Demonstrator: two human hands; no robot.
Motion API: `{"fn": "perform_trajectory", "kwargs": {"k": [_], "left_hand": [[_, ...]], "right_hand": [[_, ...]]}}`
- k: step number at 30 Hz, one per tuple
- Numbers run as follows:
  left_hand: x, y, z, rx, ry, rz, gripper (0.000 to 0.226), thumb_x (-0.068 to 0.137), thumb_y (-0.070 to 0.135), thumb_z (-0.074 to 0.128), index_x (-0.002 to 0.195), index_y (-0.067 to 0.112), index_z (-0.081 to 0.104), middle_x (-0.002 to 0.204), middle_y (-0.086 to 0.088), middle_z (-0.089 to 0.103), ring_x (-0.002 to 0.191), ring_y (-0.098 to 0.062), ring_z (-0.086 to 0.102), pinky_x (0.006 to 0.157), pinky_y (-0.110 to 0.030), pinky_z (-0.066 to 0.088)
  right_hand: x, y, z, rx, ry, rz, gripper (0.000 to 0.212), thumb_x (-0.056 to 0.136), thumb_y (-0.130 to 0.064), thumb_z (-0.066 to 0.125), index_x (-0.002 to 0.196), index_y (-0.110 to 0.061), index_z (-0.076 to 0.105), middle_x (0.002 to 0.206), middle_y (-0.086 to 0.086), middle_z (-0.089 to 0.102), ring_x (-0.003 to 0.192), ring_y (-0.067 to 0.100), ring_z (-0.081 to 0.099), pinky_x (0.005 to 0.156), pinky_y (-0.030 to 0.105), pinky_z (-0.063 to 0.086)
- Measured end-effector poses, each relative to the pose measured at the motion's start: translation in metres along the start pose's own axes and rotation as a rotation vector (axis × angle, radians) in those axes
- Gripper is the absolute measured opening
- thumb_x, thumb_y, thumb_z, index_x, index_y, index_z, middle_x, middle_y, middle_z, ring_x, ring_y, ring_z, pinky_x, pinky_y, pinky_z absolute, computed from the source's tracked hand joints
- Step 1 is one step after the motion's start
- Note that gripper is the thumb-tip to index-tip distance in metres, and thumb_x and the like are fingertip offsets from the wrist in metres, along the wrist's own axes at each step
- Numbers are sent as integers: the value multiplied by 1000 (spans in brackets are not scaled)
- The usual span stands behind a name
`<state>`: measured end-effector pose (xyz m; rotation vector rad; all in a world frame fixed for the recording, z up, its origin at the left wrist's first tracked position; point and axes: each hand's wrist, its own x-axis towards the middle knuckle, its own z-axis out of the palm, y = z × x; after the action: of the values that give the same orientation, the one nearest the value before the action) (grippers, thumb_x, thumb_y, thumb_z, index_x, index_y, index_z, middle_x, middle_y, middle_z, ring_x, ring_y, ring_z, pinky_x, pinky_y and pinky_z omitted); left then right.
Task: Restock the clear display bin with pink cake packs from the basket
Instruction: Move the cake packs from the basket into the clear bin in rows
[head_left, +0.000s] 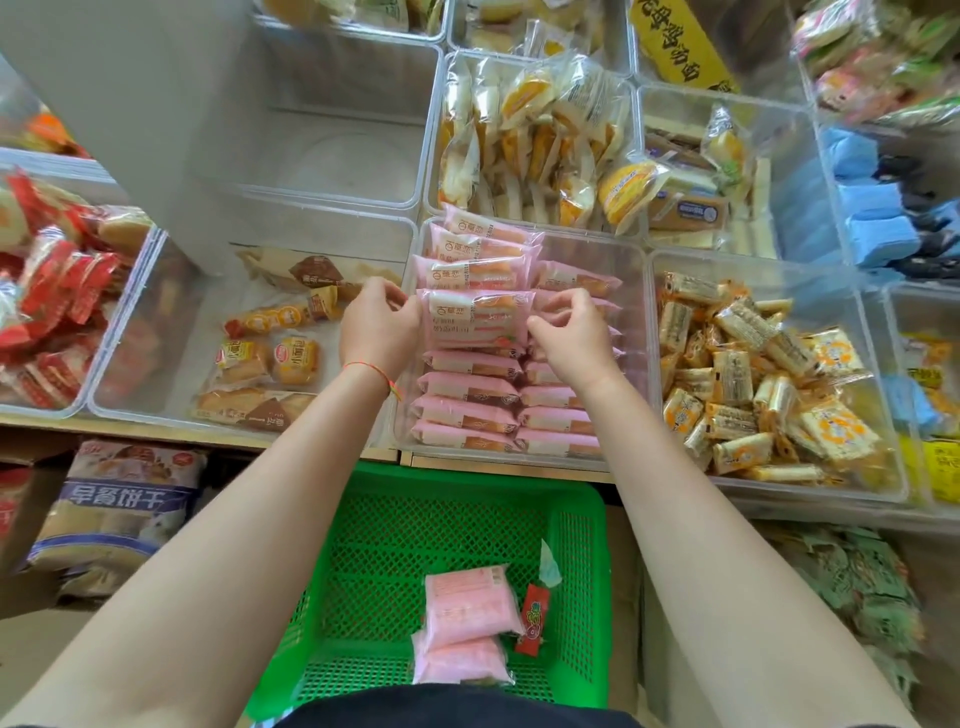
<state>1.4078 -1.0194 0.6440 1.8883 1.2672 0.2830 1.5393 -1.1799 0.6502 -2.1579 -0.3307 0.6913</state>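
Note:
The clear display bin (631, 291) sits at the middle of the shelf, holding two rows of pink cake packs. My left hand (378, 325) and my right hand (569, 332) grip the two ends of one pink cake pack (475, 317), held flat over the left row. More pink packs (478, 260) stand tilted behind it, and others (467, 410) lie in front. Below the shelf, the green basket (576, 545) holds two pink cake packs (467, 605), stacked near its front.
Clear bins surround the display bin: brown and orange buns (260, 338) on the left, yellow wafer packs (753, 374) on the right, yellow cakes (545, 135) behind. A small red wrapper (535, 618) lies in the basket. Large biscuit bags (114, 514) sit under the shelf at left.

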Motion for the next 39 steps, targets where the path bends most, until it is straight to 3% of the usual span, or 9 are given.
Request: {"fn": "perform_trajectory", "kwargs": {"k": [6,11,15,19,22,27,32,35,39], "left_hand": [[-60,6,-21,-237,-487,-99,25,91,15,50,75,5,67,56,-4,53,45,-16,42,43,-22,33],[-102,-38,-16,34,-910,-194,25,94,16,43,90,6,66,61,-5,64,38,-15,51,35,-16,28],[-129,-109,17,48,-826,-408,18,95,15,44,104,8,58,71,-6,60,40,-13,56,40,-14,31],[-159,-169,51,71,-803,-600,12,97,17,44,104,13,52,77,-5,53,56,-16,55,55,-21,37],[-176,-196,72,99,-809,-670,12,97,21,46,105,13,51,95,-10,54,71,-19,54,63,-26,42],[-202,-212,93,108,-893,-767,19,98,27,49,115,19,48,102,-7,51,94,-25,50,77,-33,45],[-202,-215,96,176,-901,-666,29,95,26,50,120,11,52,85,-9,50,54,-18,45,46,-18,32],[-190,-211,88,157,-771,-586,8,93,14,51,90,11,58,88,-11,55,55,-16,49,36,-18,37],[-171,-184,53,-44,-658,-573,26,77,38,56,68,14,59,58,-4,50,44,-14,39,42,-18,25]], "right_hand": [[-51,-2,-5,167,-461,82,17,97,-10,49,92,-2,63,75,15,68,63,29,68,58,37,57],[-93,35,15,-45,-852,340,25,98,-11,43,104,3,62,92,24,72,73,34,72,70,39,61],[-115,101,50,-109,-854,487,29,101,-22,42,114,-2,58,98,16,70,81,31,71,84,43,58],[-132,164,88,-176,-685,590,38,98,-23,44,130,-3,50,108,13,59,87,27,65,69,31,54],[-148,196,101,-313,-608,567,22,95,-24,45,101,-5,55,88,7,53,76,19,56,61,24,42],[-173,235,109,-331,-521,708,66,104,-39,39,154,0,18,157,21,31,139,36,40,107,37,40],[-181,246,112,-280,-588,723,59,95,-20,40,151,-16,22,123,21,57,85,29,64,55,31,52],[-177,231,108,-289,-634,640,42,93,-15,33,134,-17,45,94,13,64,65,24,65,49,27,44],[-159,186,77,10,-575,617,26,97,-30,51,101,-7,63,72,9,66,51,17,60,45,21,39]]}}
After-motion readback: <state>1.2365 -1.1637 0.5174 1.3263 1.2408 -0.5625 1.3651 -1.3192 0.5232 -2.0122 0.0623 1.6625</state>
